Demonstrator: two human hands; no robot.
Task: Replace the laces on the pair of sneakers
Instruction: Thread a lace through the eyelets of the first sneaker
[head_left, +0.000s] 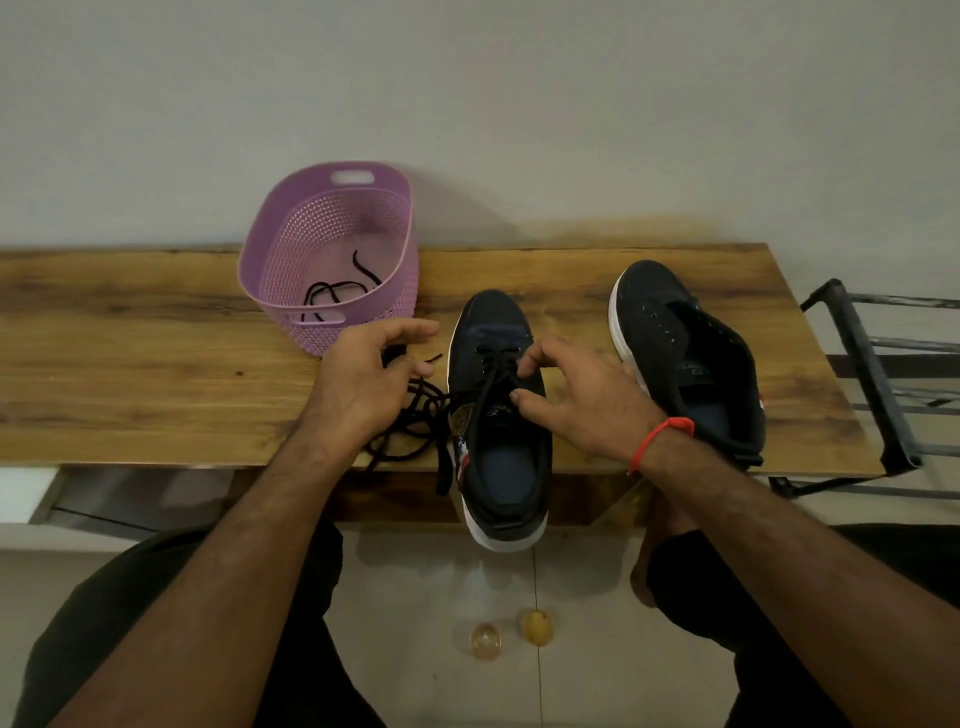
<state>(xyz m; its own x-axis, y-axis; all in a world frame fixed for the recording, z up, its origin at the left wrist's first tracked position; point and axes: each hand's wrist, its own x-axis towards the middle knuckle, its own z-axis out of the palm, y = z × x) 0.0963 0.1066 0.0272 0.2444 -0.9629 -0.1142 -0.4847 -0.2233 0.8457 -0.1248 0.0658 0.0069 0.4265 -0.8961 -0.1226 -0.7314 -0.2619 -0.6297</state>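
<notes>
A black cord lace (485, 387) is being pinched by the right hand (582, 400) over the dark knit sneaker (501, 467) on the wood-grain bench (130, 364), its loose end being held by the left hand's (363, 379) curled fingers beside the perforated purple basket (332, 260), the unlaced sneaker (691, 358) lying just right.

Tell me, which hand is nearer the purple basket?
The left hand, which sits just in front of the purple basket, its fingers close to the near wall. The right hand rests over the laced sneaker, farther right.
</notes>
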